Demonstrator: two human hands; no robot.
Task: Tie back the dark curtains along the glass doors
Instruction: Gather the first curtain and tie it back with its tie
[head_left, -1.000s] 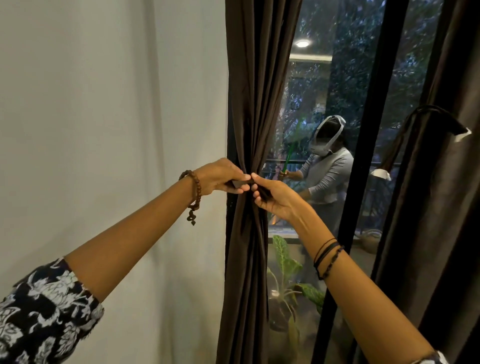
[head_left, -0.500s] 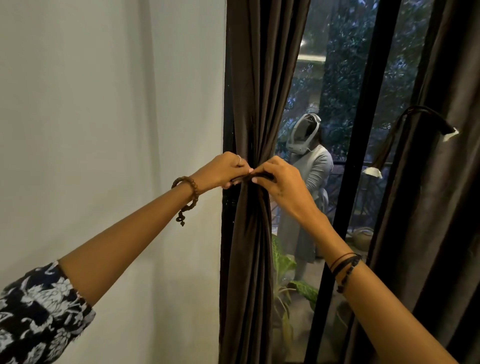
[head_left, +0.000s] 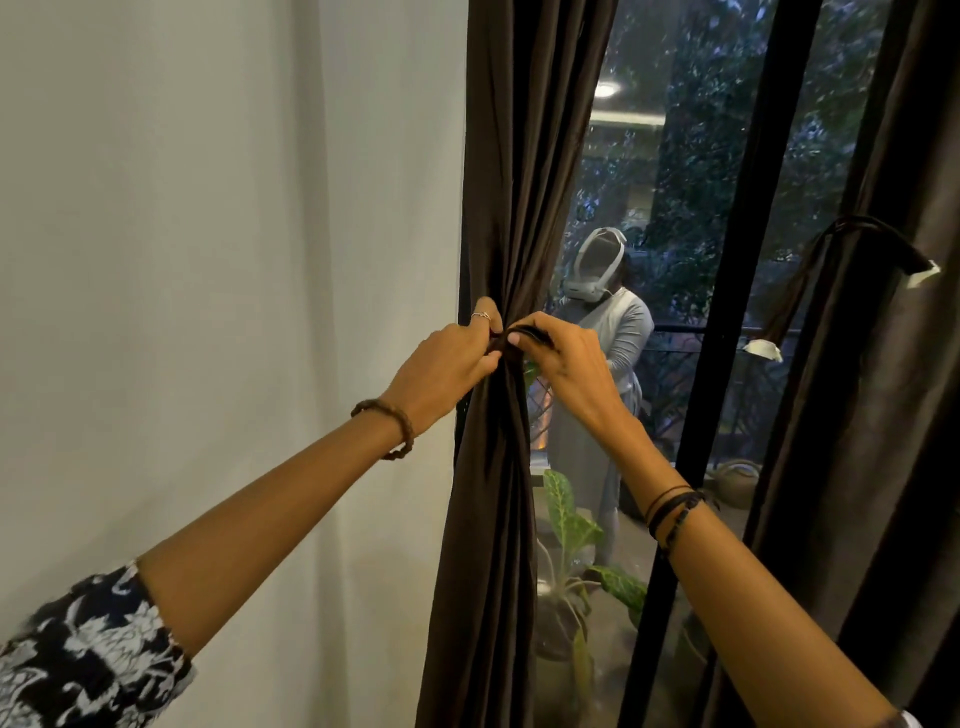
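A dark brown curtain (head_left: 519, 156) hangs gathered into a narrow bunch beside the white wall. A dark tie-back band (head_left: 530, 334) wraps it at its pinched waist. My left hand (head_left: 447, 364) grips the band's left end against the fabric. My right hand (head_left: 566, 358) pinches the band's right end, thumb pressed on top. Both hands meet at the front of the bunch. At the right a second dark curtain (head_left: 883, 415) hangs gathered, with its own tie-back (head_left: 872, 234) looped around it.
The glass door (head_left: 670, 182) with a black frame post (head_left: 727, 312) stands between the two curtains. The glass reflects a person wearing a headset (head_left: 597, 265). Potted leafy plants (head_left: 571, 519) stand beyond the glass, low down. The plain white wall (head_left: 208, 260) fills the left.
My hands have risen a little and closed together on the band at the curtain's front. My right hand turned from palm-up below the band to gripping it from above.
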